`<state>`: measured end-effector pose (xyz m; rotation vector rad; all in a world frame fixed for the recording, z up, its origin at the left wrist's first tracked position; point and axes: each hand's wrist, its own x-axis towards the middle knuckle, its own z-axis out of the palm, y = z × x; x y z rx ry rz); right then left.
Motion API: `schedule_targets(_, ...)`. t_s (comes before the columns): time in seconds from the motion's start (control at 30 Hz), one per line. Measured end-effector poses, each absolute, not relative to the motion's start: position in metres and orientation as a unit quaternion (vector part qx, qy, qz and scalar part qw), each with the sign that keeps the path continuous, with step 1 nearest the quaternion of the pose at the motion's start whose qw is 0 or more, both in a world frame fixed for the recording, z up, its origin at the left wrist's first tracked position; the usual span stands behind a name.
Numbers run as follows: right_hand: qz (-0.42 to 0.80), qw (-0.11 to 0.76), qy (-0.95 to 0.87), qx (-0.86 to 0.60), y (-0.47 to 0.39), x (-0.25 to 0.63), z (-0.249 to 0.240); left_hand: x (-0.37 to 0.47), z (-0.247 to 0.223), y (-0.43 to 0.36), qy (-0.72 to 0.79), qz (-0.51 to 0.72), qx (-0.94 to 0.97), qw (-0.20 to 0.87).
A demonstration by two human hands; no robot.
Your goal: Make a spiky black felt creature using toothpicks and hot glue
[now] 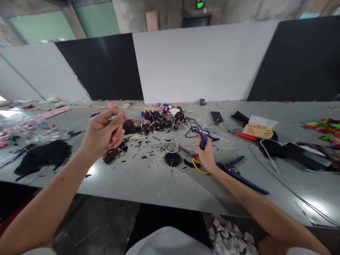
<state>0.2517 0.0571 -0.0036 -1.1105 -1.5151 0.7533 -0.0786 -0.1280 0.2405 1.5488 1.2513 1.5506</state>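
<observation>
The blue glue gun [204, 136] is gripped in the right hand [206, 154], beyond and right of the black disc [169, 159]; the left hand [105, 130] is curled, its contents indiscernible, and black scraps [143, 157] could be snagged if the gun is dipped low.

White panel [202, 63], black panels [103, 67], concrete wall [231, 12], green exit sign [200, 5]
</observation>
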Motion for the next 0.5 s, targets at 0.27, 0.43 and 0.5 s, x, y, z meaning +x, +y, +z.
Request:
schedule_targets(0.27,0.295,0.525,-0.647,-0.467,0.057,0.252,-0.005,-0.160,0.222,-0.160,0.705,0.397,0.572,0.136)
schedule_targets(0.43,0.302,0.509,-0.650,-0.476,0.055,0.252,-0.001,-0.211,0.213,-0.181,0.784,0.130,0.607,-0.011)
schedule_targets(0.5,0.288,0.502,-0.659,-0.480,0.051,0.250,0.004,-0.222,0.206,-0.189,0.793,0.083,0.603,-0.017)
